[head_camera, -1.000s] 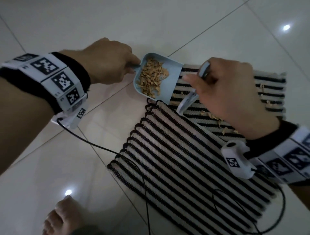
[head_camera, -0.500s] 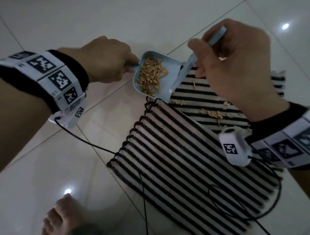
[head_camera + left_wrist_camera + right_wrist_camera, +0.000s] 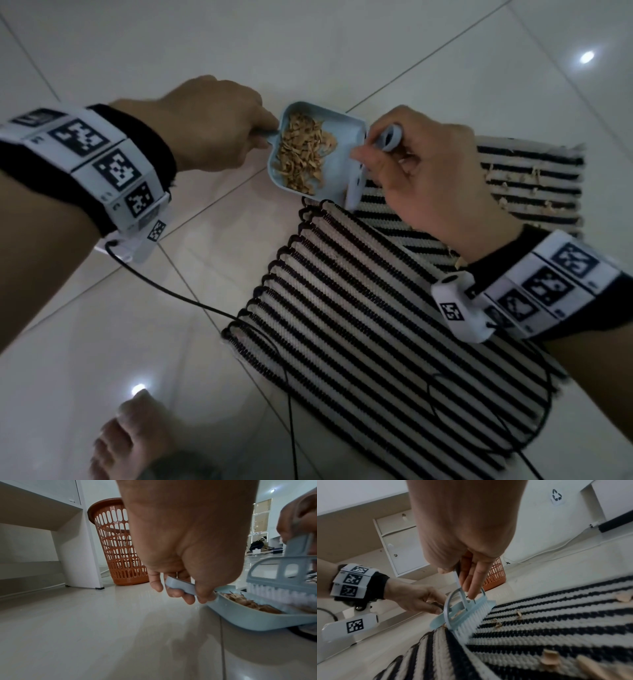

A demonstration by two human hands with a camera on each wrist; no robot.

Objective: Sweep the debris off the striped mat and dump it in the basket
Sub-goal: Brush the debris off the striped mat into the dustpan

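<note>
My left hand (image 3: pixel 260 135) (image 3: pixel 180 591) grips the handle of a light blue dustpan (image 3: pixel 346 144) (image 3: pixel 248 620). The pan holds a heap of tan debris (image 3: pixel 301 154) (image 3: pixel 247 603), and its lip rests on the edge of the black-and-white striped mat (image 3: pixel 359 308) (image 3: pixel 556 628). My right hand (image 3: pixel 380 150) (image 3: pixel 469 580) holds a light blue brush (image 3: pixel 356 185) (image 3: pixel 467 615) (image 3: pixel 281 574) by its handle. Its white bristles stand at the pan's mouth, on the mat. More debris chips (image 3: pixel 513 178) (image 3: pixel 549 657) lie scattered on the mat to the right. An orange slotted basket (image 3: pixel 118 547) (image 3: pixel 494 574) stands beyond, by the wall.
White tiled floor (image 3: pixel 137 325) surrounds the mat. A bare foot (image 3: pixel 133 442) shows at the lower left. Black wrist cables (image 3: pixel 291 394) trail over the mat. White cabinets (image 3: pixel 42 534) stand to the basket's left, and a person sits far behind at the right (image 3: pixel 259 545).
Half a second ago my right hand had lifted the brush above the pan; it has now come back down to the pan's mouth. My left hand and the dustpan have hardly moved.
</note>
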